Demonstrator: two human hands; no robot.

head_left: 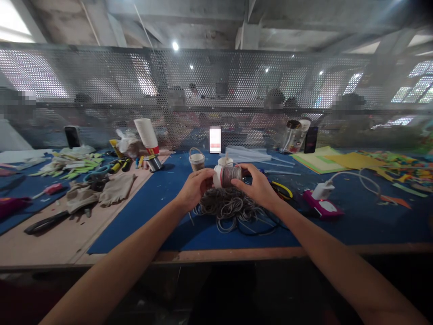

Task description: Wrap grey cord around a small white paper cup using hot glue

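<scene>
A white paper cup (228, 176), partly wrapped in grey cord, lies sideways between my hands above the blue mat. My left hand (196, 187) has its fingers closed at the cup's white left end. At the wrapped right end, my right hand (254, 183) grips the cup between thumb and fingers. Below it lies a loose tangle of grey cord (232, 208). A small cord-wrapped basket with a handle (196, 162) stands just beyond my left hand, and another white cup (225, 161) is partly hidden behind the held one.
Work gloves (117, 189), scissors (96, 175) and a leaning stack of paper cups (146, 133) are to the left. Yellow-handled pliers (282, 190) and a magenta box with a white plug (324, 206) lie right. A perforated screen (223, 97) rises behind, with people beyond.
</scene>
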